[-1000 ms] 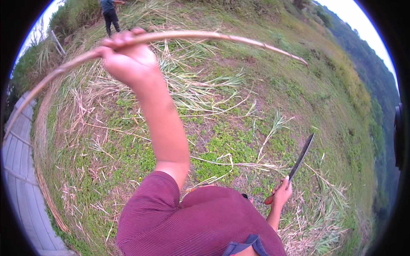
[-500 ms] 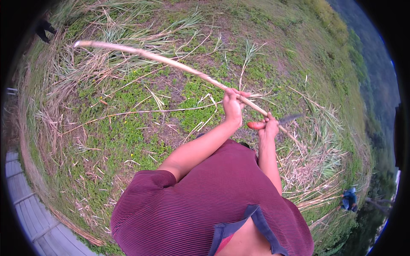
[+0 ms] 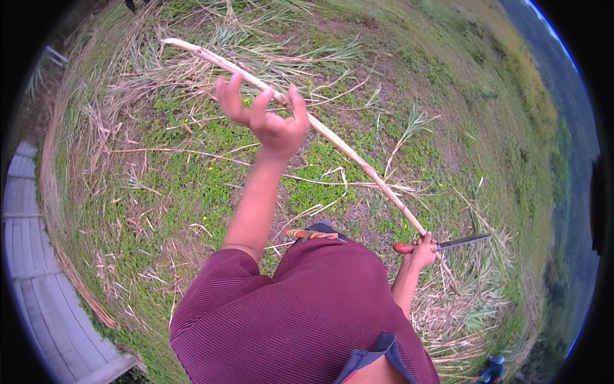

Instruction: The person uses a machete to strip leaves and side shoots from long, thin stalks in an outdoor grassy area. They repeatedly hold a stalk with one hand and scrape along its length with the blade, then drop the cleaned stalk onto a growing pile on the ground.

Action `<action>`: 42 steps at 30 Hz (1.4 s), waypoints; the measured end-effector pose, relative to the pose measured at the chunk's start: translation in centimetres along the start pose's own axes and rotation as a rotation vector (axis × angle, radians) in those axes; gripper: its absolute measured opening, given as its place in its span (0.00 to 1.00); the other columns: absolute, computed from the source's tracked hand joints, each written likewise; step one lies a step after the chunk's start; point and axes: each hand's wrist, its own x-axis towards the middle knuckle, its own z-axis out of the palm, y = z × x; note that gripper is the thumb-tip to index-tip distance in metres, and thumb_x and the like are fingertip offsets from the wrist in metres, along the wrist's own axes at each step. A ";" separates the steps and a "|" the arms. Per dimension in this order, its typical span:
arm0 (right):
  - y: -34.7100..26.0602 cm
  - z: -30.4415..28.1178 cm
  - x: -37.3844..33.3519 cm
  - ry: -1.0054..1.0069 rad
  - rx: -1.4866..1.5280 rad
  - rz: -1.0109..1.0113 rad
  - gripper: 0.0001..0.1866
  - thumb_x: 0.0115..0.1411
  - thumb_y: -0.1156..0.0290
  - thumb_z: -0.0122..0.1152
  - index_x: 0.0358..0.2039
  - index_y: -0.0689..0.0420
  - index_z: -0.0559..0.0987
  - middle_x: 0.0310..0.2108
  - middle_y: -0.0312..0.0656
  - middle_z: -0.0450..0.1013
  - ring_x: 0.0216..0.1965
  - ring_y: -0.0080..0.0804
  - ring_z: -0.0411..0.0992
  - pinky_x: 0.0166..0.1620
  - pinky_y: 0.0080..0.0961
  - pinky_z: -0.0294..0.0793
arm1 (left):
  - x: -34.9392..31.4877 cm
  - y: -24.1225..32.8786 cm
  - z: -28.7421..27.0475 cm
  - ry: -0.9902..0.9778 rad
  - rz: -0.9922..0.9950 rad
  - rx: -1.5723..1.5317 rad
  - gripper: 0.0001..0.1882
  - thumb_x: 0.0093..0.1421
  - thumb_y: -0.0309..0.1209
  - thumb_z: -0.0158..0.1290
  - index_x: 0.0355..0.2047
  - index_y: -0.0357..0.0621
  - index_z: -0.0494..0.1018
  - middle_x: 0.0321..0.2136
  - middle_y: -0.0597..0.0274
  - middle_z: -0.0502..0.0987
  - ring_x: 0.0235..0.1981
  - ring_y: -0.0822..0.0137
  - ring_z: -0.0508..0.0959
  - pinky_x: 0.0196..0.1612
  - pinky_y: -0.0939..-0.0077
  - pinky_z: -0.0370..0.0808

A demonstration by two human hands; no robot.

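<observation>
A long pale cane stalk [image 3: 355, 157] slants from the upper left down to my right hand. My right hand [image 3: 422, 253] is closed round its lower part. That same hand also grips a knife with an orange-red handle [image 3: 401, 248] and a straight dark blade [image 3: 464, 241] pointing right. My left hand [image 3: 275, 125] is raised beside the upper stalk, fingers spread and curved, not wrapped round it; whether it touches the stalk I cannot tell. The stalk's thin lower end shows past my right hand.
Cut stalks and dry leaves [image 3: 141, 89] lie in heaps on the grass, with more leaf litter [image 3: 460, 307] at the lower right. Grey planks [image 3: 32, 249] run along the left. A person in blue [image 3: 492, 370] is at the lower right; dark legs [image 3: 132, 5] show at the top left.
My left hand has let go of the stalk's middle and moved up and left along it, fingers spreading. My right hand, with knife and stalk, now appears lower and farther right.
</observation>
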 end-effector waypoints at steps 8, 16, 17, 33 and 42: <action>-1.2 -0.2 0.2 0.074 0.010 -0.071 0.09 0.61 0.78 0.60 0.30 0.61 0.67 0.23 0.40 0.69 0.16 0.20 0.62 0.16 0.16 0.62 | 3.3 -10.6 -4.1 -1.050 0.345 -0.140 0.26 0.58 0.55 0.55 0.25 0.41 0.70 0.24 0.60 0.71 0.29 0.59 0.72 0.39 0.65 0.70; -6.6 -0.8 6.7 0.214 -0.042 -0.318 0.09 0.63 0.70 0.60 0.33 0.63 0.72 0.27 0.42 0.76 0.18 0.23 0.67 0.19 0.21 0.67 | -4.0 -7.0 -5.6 -1.805 0.018 -0.210 0.26 0.59 0.59 0.49 0.27 0.47 0.72 0.19 0.57 0.75 0.23 0.55 0.77 0.30 0.60 0.73; -6.8 -2.0 7.8 0.260 -0.135 -0.335 0.12 0.63 0.67 0.61 0.35 0.64 0.72 0.27 0.44 0.77 0.20 0.25 0.69 0.20 0.22 0.68 | -5.9 -5.3 -5.6 -1.918 -0.002 -0.222 0.26 0.60 0.59 0.49 0.27 0.47 0.72 0.18 0.57 0.75 0.21 0.54 0.77 0.29 0.58 0.73; 2.8 -4.6 -12.1 -0.274 -1.064 -0.174 0.19 0.59 0.53 0.62 0.30 0.58 0.75 0.23 0.50 0.77 0.26 0.53 0.77 0.31 0.45 0.75 | -15.9 18.1 -2.7 -1.996 -0.046 -0.627 0.23 0.69 0.45 0.42 0.31 0.35 0.74 0.23 0.39 0.76 0.27 0.40 0.78 0.32 0.46 0.72; 2.4 -5.5 -8.9 -0.581 -1.304 -0.213 0.18 0.60 0.54 0.56 0.36 0.58 0.73 0.25 0.54 0.77 0.30 0.56 0.77 0.36 0.49 0.76 | -14.3 14.5 -3.8 -2.033 0.108 -0.544 0.24 0.68 0.44 0.43 0.29 0.34 0.76 0.23 0.38 0.77 0.28 0.39 0.78 0.33 0.46 0.73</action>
